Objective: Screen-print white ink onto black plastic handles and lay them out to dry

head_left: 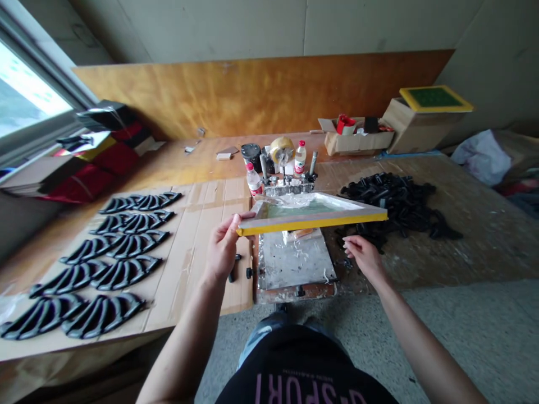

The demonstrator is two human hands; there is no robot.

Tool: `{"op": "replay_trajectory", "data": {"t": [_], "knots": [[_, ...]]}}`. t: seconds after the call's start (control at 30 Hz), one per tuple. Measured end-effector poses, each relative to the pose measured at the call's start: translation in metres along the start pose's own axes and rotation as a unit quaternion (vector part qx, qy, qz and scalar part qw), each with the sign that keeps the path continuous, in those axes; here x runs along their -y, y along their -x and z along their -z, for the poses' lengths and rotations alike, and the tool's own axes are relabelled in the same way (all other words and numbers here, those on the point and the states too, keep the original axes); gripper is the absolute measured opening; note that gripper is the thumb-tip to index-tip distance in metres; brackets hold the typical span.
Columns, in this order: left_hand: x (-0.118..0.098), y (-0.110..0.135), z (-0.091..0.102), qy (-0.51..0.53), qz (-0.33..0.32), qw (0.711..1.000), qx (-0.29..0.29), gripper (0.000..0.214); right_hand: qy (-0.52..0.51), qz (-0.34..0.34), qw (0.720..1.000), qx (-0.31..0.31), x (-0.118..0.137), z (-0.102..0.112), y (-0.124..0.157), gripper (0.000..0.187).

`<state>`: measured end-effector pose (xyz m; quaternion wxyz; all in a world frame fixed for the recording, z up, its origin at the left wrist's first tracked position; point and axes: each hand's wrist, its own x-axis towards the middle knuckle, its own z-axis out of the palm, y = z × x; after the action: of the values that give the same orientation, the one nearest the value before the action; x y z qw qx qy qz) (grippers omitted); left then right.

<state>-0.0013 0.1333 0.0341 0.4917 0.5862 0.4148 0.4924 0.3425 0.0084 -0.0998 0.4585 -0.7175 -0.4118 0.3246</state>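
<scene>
My left hand grips the near left corner of a screen printing frame, thumb on top. The frame has a yellow front edge and a green mesh. It is tilted up above a grey metal base plate, its far side by the clamp. To the right of the plate, under the frame's right end, is my right hand. Its fingers are curled together, and whatever may be between them cannot be made out. A pale brownish item shows at the plate's far end, partly hidden by the frame.
Black fan-shaped ribbed parts lie in rows on cardboard at left. A heap of black parts lies at right. Behind the clamp stand red-capped bottles, a tape roll and a dark tub. Boxes stand farther back.
</scene>
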Motion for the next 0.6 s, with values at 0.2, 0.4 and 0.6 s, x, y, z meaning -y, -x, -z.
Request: {"op": "replay_trajectory", "data": {"t": [0.2,0.4,0.6], "knots": [[-0.014,-0.031,-0.009,0.055,-0.059,0.997,-0.007,0.04,0.015,-0.01,0.999,0.036,0.0,-0.017,-0.014,0.031],[-0.021,-0.044,-0.02,0.056,-0.085,0.994,-0.044,0.037,0.038,-0.013,0.995,0.09,-0.012,-0.011,-0.027,0.027],[-0.027,-0.048,-0.036,0.041,-0.1,0.985,-0.137,0.035,0.064,0.0,0.985,0.159,-0.015,0.005,-0.051,0.024]]}}
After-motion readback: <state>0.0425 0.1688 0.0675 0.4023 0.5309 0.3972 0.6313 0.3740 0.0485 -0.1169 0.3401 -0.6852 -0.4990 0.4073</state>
